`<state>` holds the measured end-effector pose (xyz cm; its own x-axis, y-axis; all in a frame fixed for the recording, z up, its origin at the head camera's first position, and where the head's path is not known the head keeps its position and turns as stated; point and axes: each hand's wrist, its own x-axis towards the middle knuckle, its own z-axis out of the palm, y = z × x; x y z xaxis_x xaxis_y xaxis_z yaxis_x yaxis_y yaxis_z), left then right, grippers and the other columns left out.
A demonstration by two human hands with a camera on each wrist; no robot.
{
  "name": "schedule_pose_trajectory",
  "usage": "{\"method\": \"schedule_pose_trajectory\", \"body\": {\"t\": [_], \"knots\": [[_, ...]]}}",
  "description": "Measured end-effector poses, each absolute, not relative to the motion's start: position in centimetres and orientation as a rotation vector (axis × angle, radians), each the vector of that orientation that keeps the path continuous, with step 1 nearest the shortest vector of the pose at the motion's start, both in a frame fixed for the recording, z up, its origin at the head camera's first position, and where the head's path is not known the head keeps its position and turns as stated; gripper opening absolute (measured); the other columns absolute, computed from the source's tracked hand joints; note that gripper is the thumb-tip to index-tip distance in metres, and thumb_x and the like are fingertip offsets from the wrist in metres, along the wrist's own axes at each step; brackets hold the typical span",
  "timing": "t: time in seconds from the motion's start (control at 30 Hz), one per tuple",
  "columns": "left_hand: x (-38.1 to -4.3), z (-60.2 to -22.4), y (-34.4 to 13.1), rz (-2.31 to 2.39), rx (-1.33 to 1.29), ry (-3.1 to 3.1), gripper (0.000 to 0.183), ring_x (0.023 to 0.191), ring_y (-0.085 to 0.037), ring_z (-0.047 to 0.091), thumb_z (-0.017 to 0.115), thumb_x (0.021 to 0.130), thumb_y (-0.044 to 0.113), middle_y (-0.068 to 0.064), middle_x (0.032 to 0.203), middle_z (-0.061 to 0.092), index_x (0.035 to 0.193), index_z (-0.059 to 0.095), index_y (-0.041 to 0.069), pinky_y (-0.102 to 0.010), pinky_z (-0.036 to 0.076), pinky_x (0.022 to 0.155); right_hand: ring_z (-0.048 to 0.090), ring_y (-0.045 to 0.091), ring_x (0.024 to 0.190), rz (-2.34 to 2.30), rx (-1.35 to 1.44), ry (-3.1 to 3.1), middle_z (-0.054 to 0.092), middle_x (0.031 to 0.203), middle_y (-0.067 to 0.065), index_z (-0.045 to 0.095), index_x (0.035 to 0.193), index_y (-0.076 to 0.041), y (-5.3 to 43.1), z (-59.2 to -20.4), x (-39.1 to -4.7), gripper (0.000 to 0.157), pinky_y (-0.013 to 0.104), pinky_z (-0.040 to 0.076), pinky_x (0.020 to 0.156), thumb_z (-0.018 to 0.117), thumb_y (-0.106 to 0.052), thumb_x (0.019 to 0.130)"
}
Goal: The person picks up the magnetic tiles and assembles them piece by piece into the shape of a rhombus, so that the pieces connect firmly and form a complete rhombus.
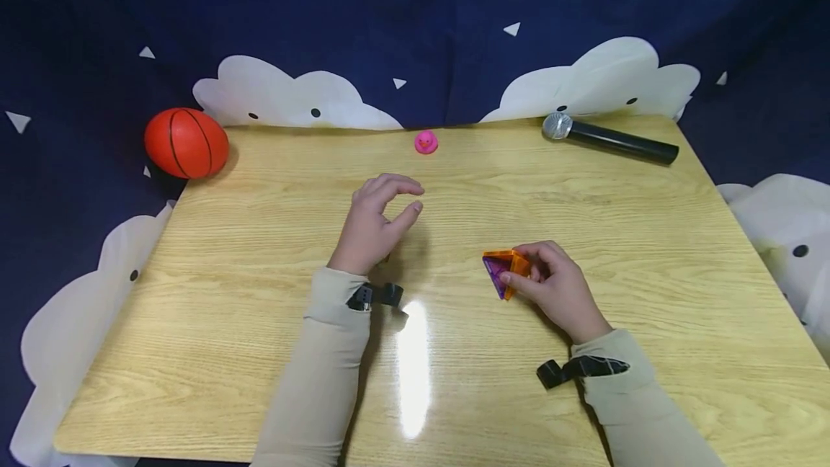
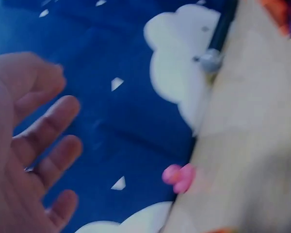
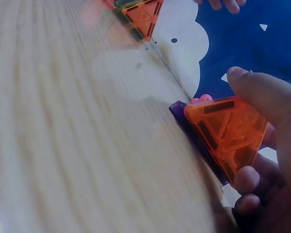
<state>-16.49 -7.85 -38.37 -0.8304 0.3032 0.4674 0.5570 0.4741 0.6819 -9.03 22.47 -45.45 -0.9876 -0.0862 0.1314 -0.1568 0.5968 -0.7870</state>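
Note:
My right hand (image 1: 558, 283) pinches a small pyramid of translucent triangular magnetic tiles (image 1: 512, 265), orange and purple, at the table's middle right. In the right wrist view, thumb and fingertips grip an orange triangle tile (image 3: 228, 136), with a purple tile (image 3: 196, 141) along its lower edge beside the tabletop. My left hand (image 1: 376, 222) hovers over the table left of it, fingers loosely bent, thumb apart, holding nothing. Another group of tiles, orange and green (image 3: 143, 19), stands on the table in the right wrist view; the left arm mostly hides it in the head view.
A pink rubber duck (image 1: 426, 142) sits at the back edge of the wooden table (image 1: 227, 352). A black microphone (image 1: 609, 139) lies at the back right, and a red ball (image 1: 186, 143) rests at the back left corner. Behind hangs a dark blue curtain (image 1: 415, 27) with clouds.

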Motion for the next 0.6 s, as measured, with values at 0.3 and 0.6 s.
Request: {"method": "schedule_pose_trajectory", "body": {"t": [0.3, 0.6], "knots": [[-17.0, -39.1, -13.0, -1.498, -0.483, -2.892, 0.041, 0.125, -0.025, 0.05, 0.072, 0.093, 0.037, 0.001, 0.134, 0.06, 0.13, 0.064, 0.022, -0.048, 0.04, 0.103, 0.046, 0.017, 0.071, 1.368, 0.202, -2.729, 0.05, 0.089, 0.005, 0.068, 0.118, -0.011, 22.4, -45.4, -8.9, 0.042, 0.024, 0.039, 0.059, 0.084, -0.027, 0.083], [-17.0, -42.1, -16.0, -1.604, -0.338, -3.08, 0.057, 0.126, -0.025, 0.054, 0.077, 0.089, 0.038, -0.004, 0.138, 0.058, 0.138, 0.058, 0.014, -0.045, 0.04, 0.108, 0.05, 0.019, 0.075, 1.429, 0.295, -2.837, 0.056, 0.102, 0.004, 0.063, 0.13, -0.013, 24.0, -45.0, -9.0, 0.058, 0.025, 0.042, 0.063, 0.088, -0.024, 0.079]]}}
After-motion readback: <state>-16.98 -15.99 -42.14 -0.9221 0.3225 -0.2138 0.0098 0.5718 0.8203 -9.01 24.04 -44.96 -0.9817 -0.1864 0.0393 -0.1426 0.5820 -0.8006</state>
